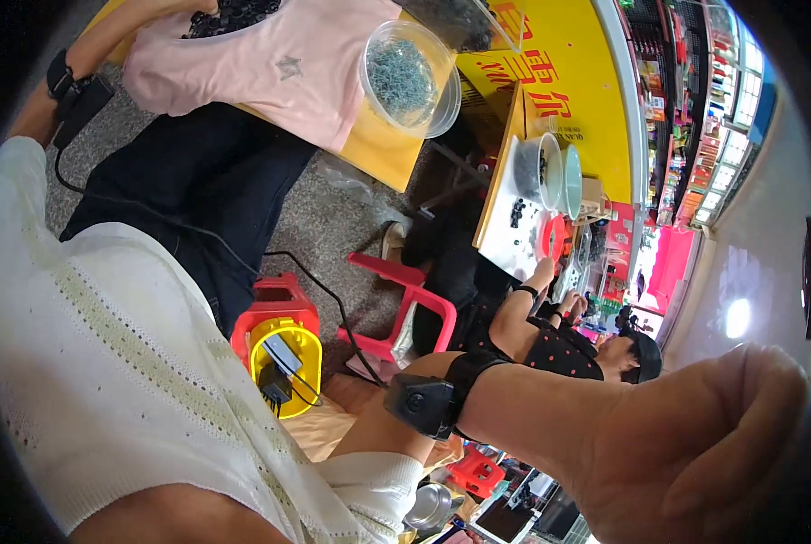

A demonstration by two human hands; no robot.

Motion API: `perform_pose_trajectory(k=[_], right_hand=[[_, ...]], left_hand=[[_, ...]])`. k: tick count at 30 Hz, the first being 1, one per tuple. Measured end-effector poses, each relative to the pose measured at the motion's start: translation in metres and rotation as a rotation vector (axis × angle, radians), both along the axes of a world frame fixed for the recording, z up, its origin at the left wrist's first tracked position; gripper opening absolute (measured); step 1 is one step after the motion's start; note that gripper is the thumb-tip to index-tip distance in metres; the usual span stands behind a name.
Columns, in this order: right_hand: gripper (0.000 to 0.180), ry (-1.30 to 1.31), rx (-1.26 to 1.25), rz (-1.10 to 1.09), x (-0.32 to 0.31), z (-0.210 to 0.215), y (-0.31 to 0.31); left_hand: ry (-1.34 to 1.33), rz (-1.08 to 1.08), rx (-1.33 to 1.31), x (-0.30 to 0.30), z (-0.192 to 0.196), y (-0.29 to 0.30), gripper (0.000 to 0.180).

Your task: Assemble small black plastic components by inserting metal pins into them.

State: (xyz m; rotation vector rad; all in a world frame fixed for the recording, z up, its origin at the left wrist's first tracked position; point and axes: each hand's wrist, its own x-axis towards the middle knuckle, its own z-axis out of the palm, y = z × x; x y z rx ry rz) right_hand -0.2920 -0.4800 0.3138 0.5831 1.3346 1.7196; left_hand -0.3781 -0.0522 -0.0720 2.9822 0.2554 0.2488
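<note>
My left hand [186, 5] shows only in part at the top edge, beside a heap of small black parts [231, 14] on a pink cloth [242, 68]. Its fingers are cut off by the frame. A clear round tub [369, 68] with many small bluish metal pieces, perhaps screws, stands at the cloth's right end. My right hand [695, 435] is raised large and close to the camera at the lower right, away from the table. Its fingers are curled in, and whatever they may hold is hidden. Each wrist wears a black strapped device.
The yellow table edge [396, 168] lies ahead. A black cable [310, 272] runs between my arms. Below are red stools [433, 308] and a yellow bucket [310, 340] with electronics. At right, another person [559, 349] works at a second table [505, 231] with tubs and black parts.
</note>
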Motion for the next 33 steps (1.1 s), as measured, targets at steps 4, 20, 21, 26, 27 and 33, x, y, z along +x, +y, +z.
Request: perform_pose_trajectory(k=[4,20,21,26,27,33], right_hand=[[0.018,-0.006,-0.015,-0.038,-0.005,-0.003,0.004],[0.019,-0.218,0.305,-0.303,0.011,0.024,0.008],[0.019,-0.244,0.338,-0.295,0.006,0.034,-0.006],[0.019,-0.553,0.668,-0.388,-0.032,0.001,0.005],[0.019,-0.628,0.748,-0.408,-0.03,-0.009,0.005],[0.02,-0.579,1.047,-0.63,-0.026,-0.092,0.016]], left_hand=[[-0.052,-0.007,0.022,-0.003,-0.008,0.001,0.076],[-0.053,0.153,-0.279,0.022,-0.02,0.005,0.088],[-0.096,0.127,-0.31,0.02,-0.014,0.01,0.086],[-0.062,0.031,-0.287,0.004,-0.002,0.027,0.079],[-0.018,0.031,-0.283,0.0,0.008,0.022,0.077],[-0.061,-0.043,-0.155,-0.003,0.02,-0.012,0.069]])
